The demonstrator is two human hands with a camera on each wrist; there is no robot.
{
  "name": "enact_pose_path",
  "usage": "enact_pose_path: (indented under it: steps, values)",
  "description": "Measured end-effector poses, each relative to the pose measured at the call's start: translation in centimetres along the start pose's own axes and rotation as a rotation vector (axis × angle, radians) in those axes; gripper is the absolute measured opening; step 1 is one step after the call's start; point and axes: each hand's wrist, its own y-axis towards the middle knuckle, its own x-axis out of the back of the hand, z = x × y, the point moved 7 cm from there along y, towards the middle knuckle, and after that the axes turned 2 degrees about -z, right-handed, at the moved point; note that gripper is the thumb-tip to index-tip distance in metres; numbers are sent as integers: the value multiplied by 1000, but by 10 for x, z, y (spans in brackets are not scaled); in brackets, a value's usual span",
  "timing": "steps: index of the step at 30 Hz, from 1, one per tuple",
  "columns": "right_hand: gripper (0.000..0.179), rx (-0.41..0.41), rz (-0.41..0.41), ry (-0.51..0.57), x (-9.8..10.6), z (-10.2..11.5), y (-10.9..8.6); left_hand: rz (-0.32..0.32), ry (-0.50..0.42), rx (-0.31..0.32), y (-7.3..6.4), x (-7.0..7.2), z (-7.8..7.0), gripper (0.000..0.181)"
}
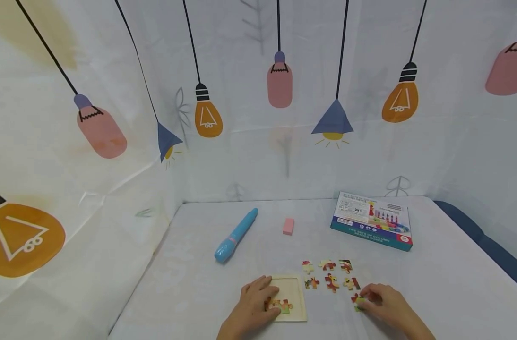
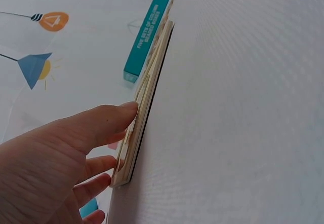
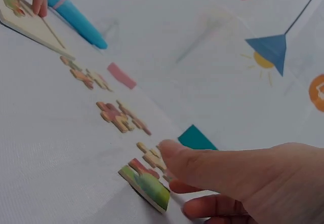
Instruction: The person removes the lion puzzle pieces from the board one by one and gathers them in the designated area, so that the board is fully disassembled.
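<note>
My left hand (image 1: 254,302) rests over the left side of a shallow wooden puzzle tray (image 1: 301,302), thumb and fingers spread across its edge. Inside the tray, joined jigsaw pieces (image 1: 285,306) lie along the bottom, partly hidden by that hand. To the right, my right hand (image 1: 386,304) pinches a red-and-green jigsaw piece (image 3: 152,186) at its right edge; the piece is tilted close over the table. Several loose jigsaw pieces (image 1: 331,282) lie in two rows between the tray and the right hand.
Behind the pieces stands a flat teal-and-white box (image 1: 371,220) at the back right. A pink block (image 1: 288,226) sits near the back middle, and a blue microphone-shaped object (image 1: 236,236) lies to its left. White cloth covers the table (image 1: 182,283); a printed curtain (image 1: 241,160) hangs behind.
</note>
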Motion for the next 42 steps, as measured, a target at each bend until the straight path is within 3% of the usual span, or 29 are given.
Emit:
enact_pose_path:
  steps: [3,7,15,20,25,30,33,38,42]
  values:
    - [30,-17,-29,-13,2,0,0,-7,-18,-3,-1,-1,0,28]
    - [25,41,-103,-48,4,7,0,-8,-37,6,-1,-1,0,18]
    - [16,171,-214,-47,-2,37,-3,-4,-53,21,-2,-3,2,19]
    - [7,277,-258,-27,-16,56,-3,-12,-60,5,-1,-2,0,20]
    - [4,445,-293,-32,-31,76,-6,-14,-69,-2,0,0,-1,21]
    - [9,636,-258,-72,-50,99,-10,-8,-88,5,2,-1,-1,21]
    - [10,710,-190,-94,-63,109,-13,-5,-89,6,3,-1,0,21]
    - [25,714,-12,-111,-83,120,-17,-3,-82,-3,2,-1,-1,22]
    - [34,721,27,-150,-92,127,-20,-6,-76,-10,2,-1,-1,24]
